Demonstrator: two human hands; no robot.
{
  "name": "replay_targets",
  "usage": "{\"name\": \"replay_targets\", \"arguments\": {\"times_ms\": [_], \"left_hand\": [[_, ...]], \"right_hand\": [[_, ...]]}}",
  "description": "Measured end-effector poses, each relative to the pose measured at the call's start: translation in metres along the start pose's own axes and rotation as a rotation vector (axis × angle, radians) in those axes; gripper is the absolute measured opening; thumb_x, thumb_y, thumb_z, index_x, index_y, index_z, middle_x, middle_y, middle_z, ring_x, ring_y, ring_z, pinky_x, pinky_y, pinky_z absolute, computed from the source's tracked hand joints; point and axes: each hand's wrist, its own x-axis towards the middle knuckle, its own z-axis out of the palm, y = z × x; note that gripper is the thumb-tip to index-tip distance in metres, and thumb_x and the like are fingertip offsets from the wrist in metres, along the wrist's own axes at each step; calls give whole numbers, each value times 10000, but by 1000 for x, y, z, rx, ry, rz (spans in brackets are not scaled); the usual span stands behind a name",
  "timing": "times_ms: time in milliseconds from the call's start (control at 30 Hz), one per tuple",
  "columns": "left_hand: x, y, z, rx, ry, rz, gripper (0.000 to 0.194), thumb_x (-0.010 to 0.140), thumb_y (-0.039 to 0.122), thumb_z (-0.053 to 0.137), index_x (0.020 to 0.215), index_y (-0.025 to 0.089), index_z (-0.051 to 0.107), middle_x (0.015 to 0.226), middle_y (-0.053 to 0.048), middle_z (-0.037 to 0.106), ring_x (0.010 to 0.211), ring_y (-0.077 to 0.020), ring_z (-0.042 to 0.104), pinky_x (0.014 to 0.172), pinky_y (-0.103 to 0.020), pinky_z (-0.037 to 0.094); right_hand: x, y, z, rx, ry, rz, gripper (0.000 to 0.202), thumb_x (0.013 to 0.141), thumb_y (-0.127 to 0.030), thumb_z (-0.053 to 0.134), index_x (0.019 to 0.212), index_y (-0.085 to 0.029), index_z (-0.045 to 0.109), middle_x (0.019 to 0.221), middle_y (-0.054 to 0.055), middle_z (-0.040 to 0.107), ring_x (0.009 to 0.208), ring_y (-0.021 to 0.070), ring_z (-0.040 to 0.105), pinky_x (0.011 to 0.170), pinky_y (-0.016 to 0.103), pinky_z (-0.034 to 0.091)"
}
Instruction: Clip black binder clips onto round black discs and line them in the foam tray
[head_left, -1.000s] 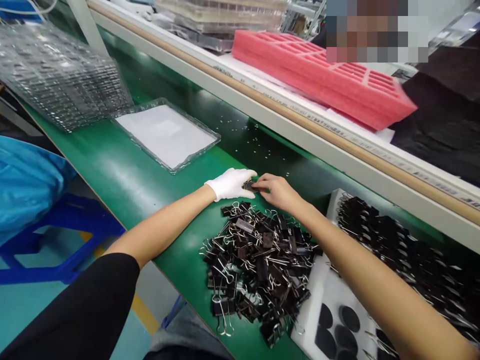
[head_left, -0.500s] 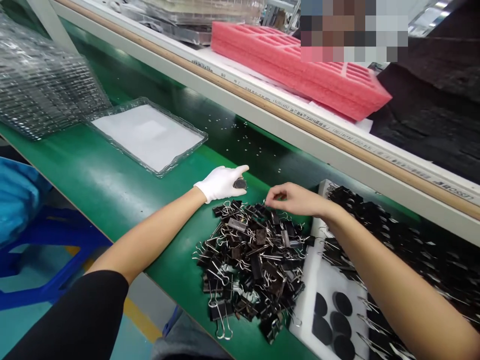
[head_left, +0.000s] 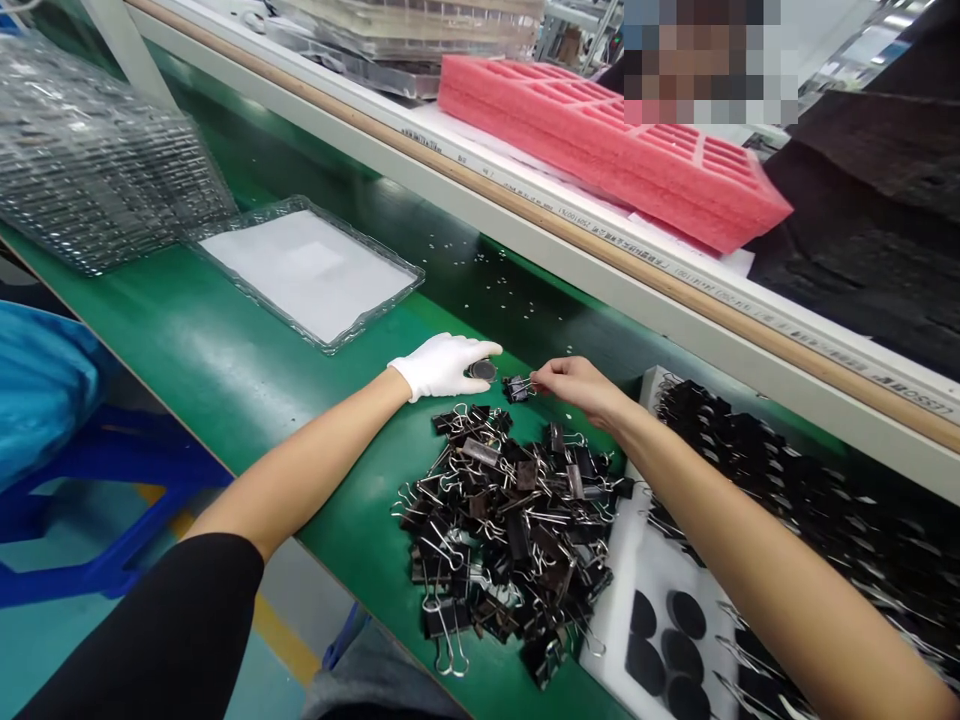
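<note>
My left hand (head_left: 446,367), in a white glove, holds a small dark round disc (head_left: 482,371) between thumb and fingers above the green bench. Just right of the disc, my bare right hand (head_left: 571,384) pinches a black binder clip (head_left: 517,388) by its wire handles. The clip and the disc are close but appear apart. Below both hands lies a heap of black binder clips (head_left: 517,530) with silver handles. At the lower right, a white foam tray (head_left: 622,590) bears several black discs (head_left: 682,655), with many clips along its right part.
A clear plastic tray with a white sheet (head_left: 300,270) lies on the green bench (head_left: 187,330), beside stacked clear trays (head_left: 97,160). A raised rail (head_left: 480,187) runs behind, with pink foam (head_left: 600,150) above it. A person is partly visible beyond.
My right hand has lifted a binder clip off the heap and brought it left, close to the disc. My left hand keeps the disc in nearly the same place.
</note>
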Motion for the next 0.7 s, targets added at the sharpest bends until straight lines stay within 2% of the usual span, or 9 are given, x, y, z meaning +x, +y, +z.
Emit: {"name": "replay_targets", "arguments": {"times_ms": [67, 167, 267, 333, 433, 533, 700], "left_hand": [[0, 0, -1, -9, -4, 1, 595, 959, 482, 585, 1504, 252, 515, 1300, -68, 724, 1089, -278, 695, 915, -370, 459], [-1, -1, -1, -15, 4, 23, 564, 952, 468, 600, 1476, 269, 533, 1267, -61, 725, 1044, -263, 693, 860, -357, 445], [-2, -3, 0, -17, 23, 84, 377, 973, 446, 584, 1323, 316, 637, 1255, -29, 717, 1022, -237, 684, 825, -346, 419], [-2, -4, 3, -18, 30, 113, 273, 991, 446, 571, 1202, 317, 686, 1231, -11, 719, 1017, -229, 678, 830, -349, 405], [-1, -6, 6, -38, 39, 102, 239, 990, 450, 586, 1130, 295, 701, 1179, -10, 729, 998, -225, 671, 847, -353, 398], [0, -7, 7, -50, 46, 89, 233, 981, 447, 600, 1098, 276, 707, 1152, -16, 732, 977, -221, 664, 844, -352, 396], [-1, -7, 7, -17, 31, 124, 336, 1000, 446, 556, 1294, 337, 675, 1304, -28, 692, 1020, -236, 666, 853, -359, 401]], "right_hand": [[4, -2, -1, -13, 11, 18, 182, 846, -204, 671, 665, -189, 668, 787, 48, 718, 734, 160, 600, 606, 253, 417], [8, -6, -4, 13, 24, 50, 149, 866, -253, 645, 736, -191, 685, 914, 61, 757, 784, 165, 639, 607, 258, 417], [7, -8, -13, 31, 55, 59, 147, 886, -280, 631, 781, -194, 688, 981, 70, 764, 861, 178, 675, 633, 265, 423], [5, -8, -21, 17, 52, 68, 142, 880, -272, 644, 766, -199, 685, 965, 70, 766, 887, 193, 687, 642, 274, 422], [1, -6, -27, -70, 30, 23, 155, 845, -215, 678, 691, -203, 681, 842, 62, 746, 854, 207, 676, 683, 286, 441], [0, -3, -18, -46, 16, 23, 169, 855, -186, 679, 686, -193, 687, 828, 66, 740, 838, 196, 659, 691, 279, 444], [2, 1, 7, 68, -16, 134, 163, 947, -249, 619, 802, -185, 657, 1008, 86, 773, 820, 162, 673, 621, 261, 408]]}}
